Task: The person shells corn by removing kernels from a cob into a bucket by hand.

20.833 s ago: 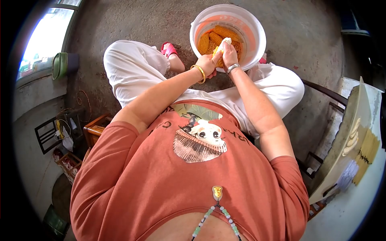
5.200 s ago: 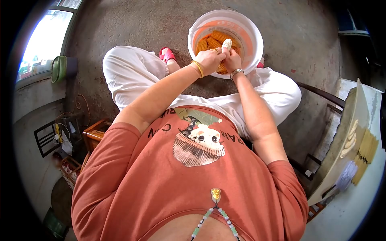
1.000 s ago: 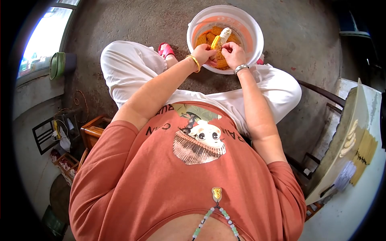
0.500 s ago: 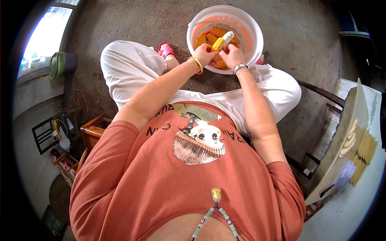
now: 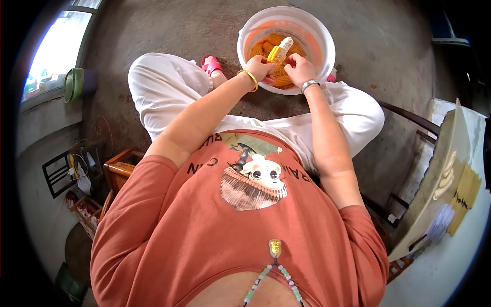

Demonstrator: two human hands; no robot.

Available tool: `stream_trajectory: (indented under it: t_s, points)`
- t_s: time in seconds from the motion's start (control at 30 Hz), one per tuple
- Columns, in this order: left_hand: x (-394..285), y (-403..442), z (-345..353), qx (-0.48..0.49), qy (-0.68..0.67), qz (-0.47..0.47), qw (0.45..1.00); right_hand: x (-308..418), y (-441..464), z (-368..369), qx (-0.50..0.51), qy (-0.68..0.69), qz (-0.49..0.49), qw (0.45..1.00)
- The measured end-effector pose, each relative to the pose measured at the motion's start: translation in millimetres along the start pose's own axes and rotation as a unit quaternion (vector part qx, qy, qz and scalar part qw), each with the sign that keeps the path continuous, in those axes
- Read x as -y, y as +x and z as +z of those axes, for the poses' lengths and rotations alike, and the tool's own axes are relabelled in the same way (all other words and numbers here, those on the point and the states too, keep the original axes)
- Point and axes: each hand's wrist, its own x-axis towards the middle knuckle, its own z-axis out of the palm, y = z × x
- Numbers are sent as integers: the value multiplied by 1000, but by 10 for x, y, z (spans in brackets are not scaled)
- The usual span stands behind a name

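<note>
A partly stripped corn cob [image 5: 280,51] is tilted over the bucket, its far end bare and whitish, with yellow kernels still on the nearer part. My left hand [image 5: 259,68], with a gold bangle at the wrist, is closed around the cob's near end. On the other side, my right hand [image 5: 300,70], wearing a silver band, has its fingers curled in against the cob's side; their tips are partly hidden. Below both hands, several orange-yellow ears of corn [image 5: 276,39] and loose kernels lie in the white bucket [image 5: 329,46].
The bucket stands on a concrete floor [image 5: 169,25] between my knees in white trousers [image 5: 163,97]. A wooden chair [image 5: 120,171] is at the left, near green and dark containers [image 5: 74,84] by the window. At the right stands a board-like surface [image 5: 434,179].
My right hand has shifted slightly right, away from the cob's middle. The cob has tipped a little to the left and stands more upright. My left hand stays on its near end.
</note>
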Motion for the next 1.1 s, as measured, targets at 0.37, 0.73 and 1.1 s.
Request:
stream_trajectory:
  t_s: [0.37, 0.73, 1.1]
  points:
    - [10, -14, 19, -8, -25, 9, 1000, 93, -29, 80, -110, -21, -122, 986]
    - [-11, -42, 42, -12, -6, 11, 1000, 80, -24, 91, -100, -37, -80, 991]
    - [36, -48, 99, -36, 98, 71, 992, 46, 17, 136, -114, -140, -41, 983]
